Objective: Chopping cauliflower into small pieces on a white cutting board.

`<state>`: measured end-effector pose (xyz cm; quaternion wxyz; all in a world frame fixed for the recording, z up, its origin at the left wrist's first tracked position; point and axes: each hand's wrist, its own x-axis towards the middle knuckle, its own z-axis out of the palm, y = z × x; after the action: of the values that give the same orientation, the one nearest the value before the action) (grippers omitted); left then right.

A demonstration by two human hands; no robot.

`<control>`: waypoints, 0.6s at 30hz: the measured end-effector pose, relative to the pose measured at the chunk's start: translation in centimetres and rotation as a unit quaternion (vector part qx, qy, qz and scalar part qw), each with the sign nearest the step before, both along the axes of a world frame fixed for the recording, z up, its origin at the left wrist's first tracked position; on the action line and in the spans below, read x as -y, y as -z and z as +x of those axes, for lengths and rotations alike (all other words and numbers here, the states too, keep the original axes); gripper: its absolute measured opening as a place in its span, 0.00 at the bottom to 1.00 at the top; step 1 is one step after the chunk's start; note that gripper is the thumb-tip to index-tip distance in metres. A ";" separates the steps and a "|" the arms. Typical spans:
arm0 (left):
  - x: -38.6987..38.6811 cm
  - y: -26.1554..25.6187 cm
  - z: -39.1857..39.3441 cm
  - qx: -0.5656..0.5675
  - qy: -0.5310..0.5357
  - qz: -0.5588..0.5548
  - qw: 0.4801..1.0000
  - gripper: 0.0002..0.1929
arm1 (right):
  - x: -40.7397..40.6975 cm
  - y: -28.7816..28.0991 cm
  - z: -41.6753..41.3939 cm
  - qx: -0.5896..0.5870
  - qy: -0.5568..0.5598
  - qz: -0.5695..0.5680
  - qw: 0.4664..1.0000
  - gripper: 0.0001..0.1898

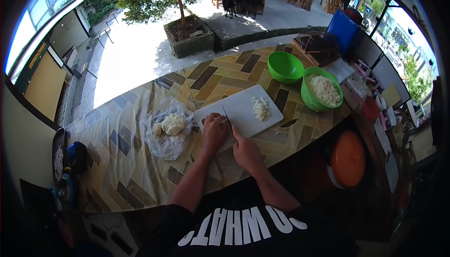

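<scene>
A white cutting board [242, 104] lies at a slant on the patterned table. My right hand [246, 153] grips a kitchen knife [226, 115], its forefinger stretched along the blade's spine. Close beside the blade, my left hand [214, 132] is bunched on the board's left part. Its fingers hide whatever may be under them. A small heap of chopped white food [260, 109] sits on the board's right part. To the left, pale lumps of food [173, 124] rest on an opened clear plastic bag [165, 149].
Beyond the board stand a green plastic bowl [285, 67] and a green colander [309, 97] holding chopped white food [323, 90]. Clear plastic sheeting covers the table's left side. A dark leaf-shaped mark [289, 123] lies near the board. An orange lid [348, 159] is below the table's right edge.
</scene>
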<state>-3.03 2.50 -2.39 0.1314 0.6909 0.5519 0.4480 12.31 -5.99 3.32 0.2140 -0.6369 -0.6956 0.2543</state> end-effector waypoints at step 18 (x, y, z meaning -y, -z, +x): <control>0.2 -0.4 0.1 0.014 0.001 -0.004 1.000 0.13 | -0.2 -1.3 0.2 0.002 -0.004 0.040 0.999 0.27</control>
<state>-2.96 2.25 -2.02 0.1423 0.6845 0.5514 0.4552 12.49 -5.76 4.67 0.2371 -0.6253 -0.7084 0.2256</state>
